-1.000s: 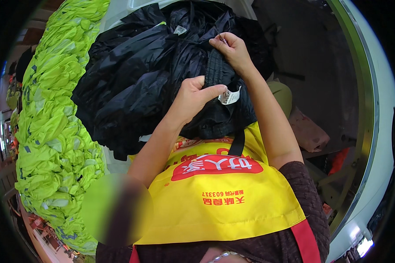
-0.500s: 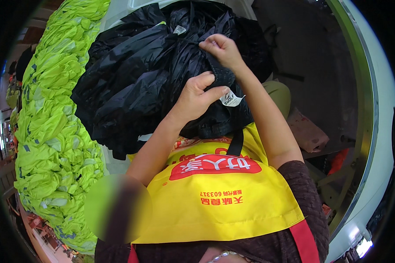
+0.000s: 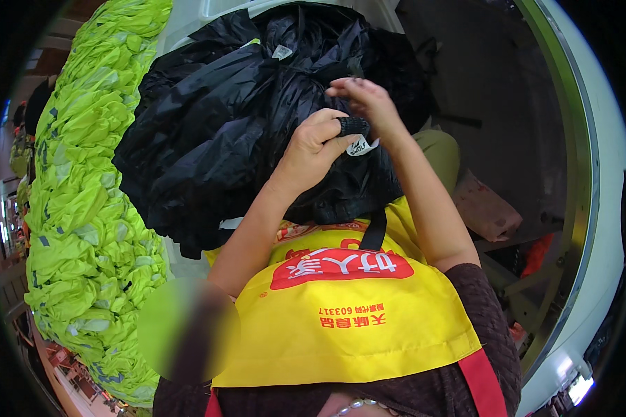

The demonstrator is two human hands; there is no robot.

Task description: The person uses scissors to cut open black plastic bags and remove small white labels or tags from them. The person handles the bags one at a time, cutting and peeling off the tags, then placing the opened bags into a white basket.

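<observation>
A heap of thin, shiny black garments [image 3: 209, 139] lies in front of me. My left hand [image 3: 311, 149] is closed on a gathered black elastic band [image 3: 353, 126] of one garment, its thumb below and fingers above. A white label [image 3: 362, 144] sticks out beside the thumb. Just beyond and to the right, my right hand [image 3: 370, 104] hovers over the heap, its fingers loosely bent, apart and slightly blurred; nothing shows in them. Its thumb is hidden. Another small white tag [image 3: 282, 52] shows farther back on the black cloth.
A long pile of crumpled neon-yellow garments [image 3: 83, 243] runs down the left side. Under the black heap, the edge of a whitish bin [image 3: 219, 7] shows. To the right are a brownish package [image 3: 485, 208] and a curved pale table edge [image 3: 598, 174]. I wear a yellow apron [image 3: 348, 333].
My right hand has come off the band and shifted right and toward me. The band's free end now bunches beside my left hand, which still grips it; the label has turned.
</observation>
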